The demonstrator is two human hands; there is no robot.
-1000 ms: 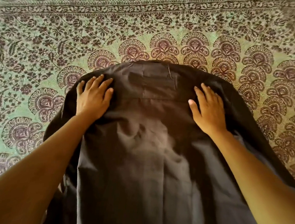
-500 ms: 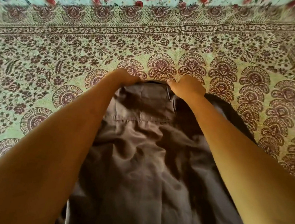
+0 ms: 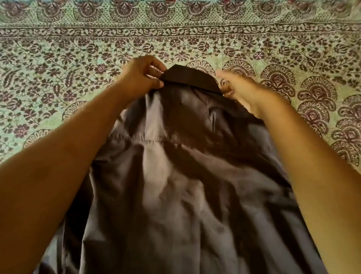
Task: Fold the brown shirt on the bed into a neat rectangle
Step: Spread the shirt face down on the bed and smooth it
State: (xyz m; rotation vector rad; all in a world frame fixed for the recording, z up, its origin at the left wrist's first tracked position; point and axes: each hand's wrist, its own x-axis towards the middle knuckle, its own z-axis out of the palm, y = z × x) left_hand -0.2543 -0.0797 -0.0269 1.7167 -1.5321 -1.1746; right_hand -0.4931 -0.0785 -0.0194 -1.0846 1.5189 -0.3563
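While left hand and right hand pinch the collar ends, I square the brown shirt. Side folds follow, I judge.

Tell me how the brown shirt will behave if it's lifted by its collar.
The brown cloth shirt will likely hang limp: its back is creased and rumpled on the patterned bedsheet. Its darker folded collar looks somewhat stiffer, holding a straight edge where the left hand pinches it. Probably light, since a fingertip pinch seems enough.

Both arms outstretched; left grip pinching, right grip curled, blurred
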